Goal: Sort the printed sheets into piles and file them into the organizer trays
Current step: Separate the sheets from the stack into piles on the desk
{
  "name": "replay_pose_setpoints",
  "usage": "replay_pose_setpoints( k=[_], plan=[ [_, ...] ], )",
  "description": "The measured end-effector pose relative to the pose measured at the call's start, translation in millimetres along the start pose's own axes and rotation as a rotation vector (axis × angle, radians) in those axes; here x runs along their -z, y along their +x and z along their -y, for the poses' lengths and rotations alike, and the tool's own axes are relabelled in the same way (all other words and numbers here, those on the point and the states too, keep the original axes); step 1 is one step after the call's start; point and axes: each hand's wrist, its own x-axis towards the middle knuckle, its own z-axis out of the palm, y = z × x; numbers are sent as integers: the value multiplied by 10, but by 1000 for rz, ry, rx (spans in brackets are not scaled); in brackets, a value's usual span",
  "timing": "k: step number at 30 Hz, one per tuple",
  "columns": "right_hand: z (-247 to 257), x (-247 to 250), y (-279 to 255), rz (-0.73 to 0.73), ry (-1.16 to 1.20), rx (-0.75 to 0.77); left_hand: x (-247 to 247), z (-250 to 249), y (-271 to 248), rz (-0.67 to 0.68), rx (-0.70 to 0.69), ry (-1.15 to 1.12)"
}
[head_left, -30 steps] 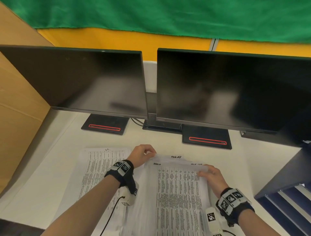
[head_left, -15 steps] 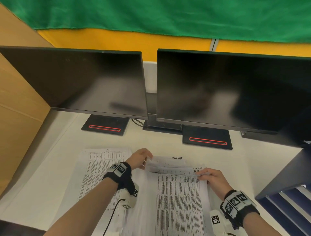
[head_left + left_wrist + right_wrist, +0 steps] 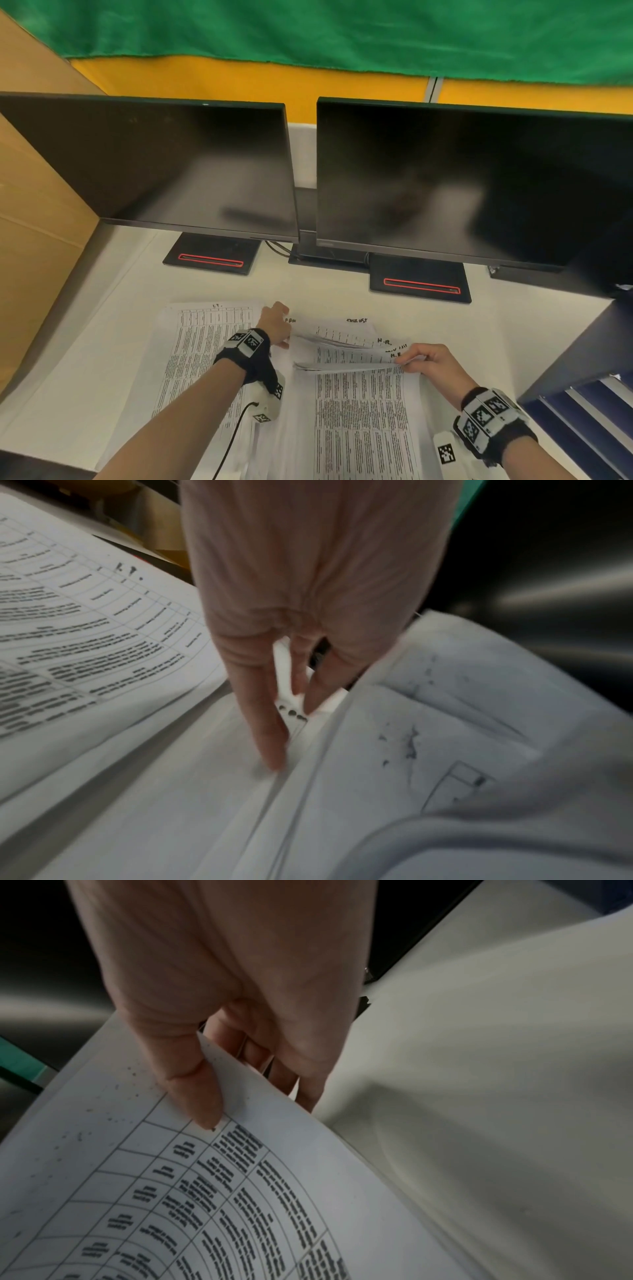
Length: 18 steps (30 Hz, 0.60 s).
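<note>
A stack of printed sheets (image 3: 359,411) lies on the white desk in front of me, its far edges fanned and lifted. My right hand (image 3: 428,359) pinches the top sheet's far right corner (image 3: 219,1096) between thumb and fingers, raising it off the stack. My left hand (image 3: 275,323) is at the stack's far left corner, its fingers (image 3: 267,723) slipped down between lifted sheets (image 3: 394,750). A second pile of printed sheets (image 3: 202,342) lies flat to the left. The organizer trays (image 3: 589,411), dark blue, stand at the lower right.
Two dark monitors (image 3: 154,164) (image 3: 472,185) on black bases stand at the back of the white desk (image 3: 102,342). A brown cardboard wall (image 3: 30,222) closes the left side. A black cable (image 3: 236,431) hangs from my left wrist device.
My right hand has drawn back toward me, lifting the top sheet's corner higher. The far edges of the stack have fanned apart, and my left hand has moved slightly left among them.
</note>
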Motion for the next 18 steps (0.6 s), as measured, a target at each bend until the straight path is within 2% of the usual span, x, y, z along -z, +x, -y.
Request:
replay_pose_setpoints(
  k=[3, 7, 13, 16, 18],
  plan=[
    [-3, 2, -1, -4, 0, 0, 17, 48, 32, -9, -13, 7],
    [-5, -5, 5, -11, -17, -6, 25, 63, 4, -16, -115, 27],
    [-3, 8, 2, -18, -5, -24, 78, 45, -113, -50, -332, 191],
    [-3, 4, -3, -16, -11, -32, 73, 23, -129, -3, -365, 214],
    [4, 0, 1, -19, -6, -39, 63, -2, -131, -27, -390, 239]
  ],
)
